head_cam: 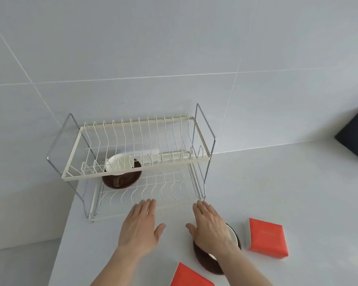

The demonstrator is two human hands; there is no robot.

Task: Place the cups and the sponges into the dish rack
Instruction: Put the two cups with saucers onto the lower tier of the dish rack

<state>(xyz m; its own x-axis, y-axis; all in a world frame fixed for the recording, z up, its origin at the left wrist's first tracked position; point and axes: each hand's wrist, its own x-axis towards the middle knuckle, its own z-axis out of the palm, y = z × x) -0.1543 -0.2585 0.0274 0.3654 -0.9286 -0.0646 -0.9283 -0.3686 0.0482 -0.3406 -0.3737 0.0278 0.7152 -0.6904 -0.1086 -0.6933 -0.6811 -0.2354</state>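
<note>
A two-tier wire dish rack [132,162] stands on a pale counter [298,193] against a grey tiled wall [174,48]. On its lower tier, toward the left, one brown cup with a white inside [122,174] lies on its side, partly screened by the upper tier's wires. The left hand [140,226] lies flat and open in front of the rack, fingers spread, holding nothing, its fingertips at the lower tier's front edge. The right hand [210,226] is likewise open and flat, palm down over a second brown cup [211,259] on the counter; whether it touches the cup cannot be told. One red sponge [267,238] lies just right of that cup, another red sponge [191,275] near the bottom edge, between the forearms. A dark object [355,133] sits far right by the wall
</note>
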